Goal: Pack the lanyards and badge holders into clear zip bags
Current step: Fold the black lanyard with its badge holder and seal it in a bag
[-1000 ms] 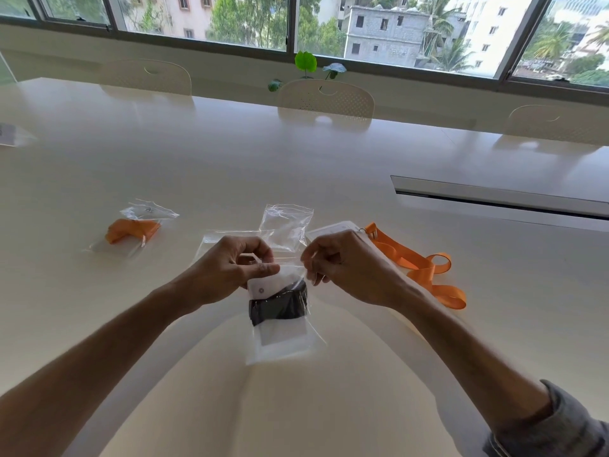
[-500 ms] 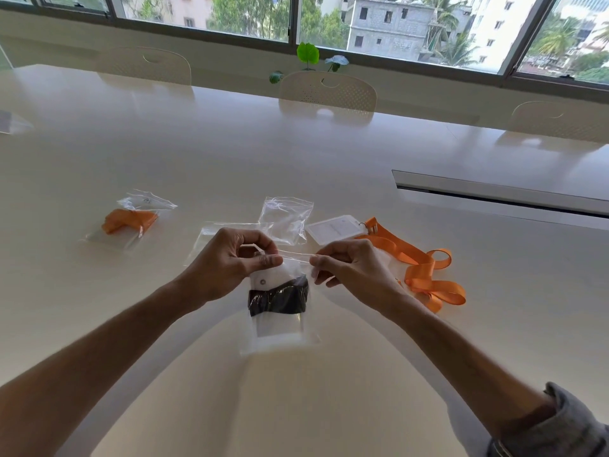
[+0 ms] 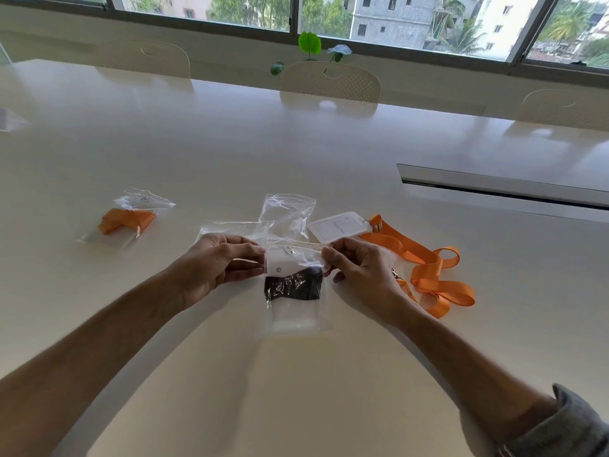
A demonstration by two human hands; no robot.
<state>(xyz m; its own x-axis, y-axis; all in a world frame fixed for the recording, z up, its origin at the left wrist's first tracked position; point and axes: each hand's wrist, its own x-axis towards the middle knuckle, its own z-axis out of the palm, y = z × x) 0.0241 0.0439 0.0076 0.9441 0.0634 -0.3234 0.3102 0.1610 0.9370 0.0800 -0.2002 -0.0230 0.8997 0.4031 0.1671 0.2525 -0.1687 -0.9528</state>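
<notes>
I hold a clear zip bag (image 3: 296,311) by its top corners just above the white table (image 3: 296,143). My left hand (image 3: 217,268) pinches the top left corner and my right hand (image 3: 359,275) pinches the top right. Inside the bag are a folded black lanyard (image 3: 293,286) and a white badge holder (image 3: 285,263). Behind my hands lie two empty clear bags, one (image 3: 288,214) upright and one (image 3: 237,227) flat. To the right lies a white badge holder (image 3: 339,227) clipped to a loose orange lanyard (image 3: 425,268).
At the left sits a bag with an orange lanyard (image 3: 127,219) in it. A long recessed slot (image 3: 501,186) runs across the table at the right. Three pale chairs stand along the far edge, with a small plant (image 3: 309,44) behind.
My right hand has slid rightward along the bag's top edge to its corner, so both hands now hold the bag's top stretched out. The view has tilted slightly downward.
</notes>
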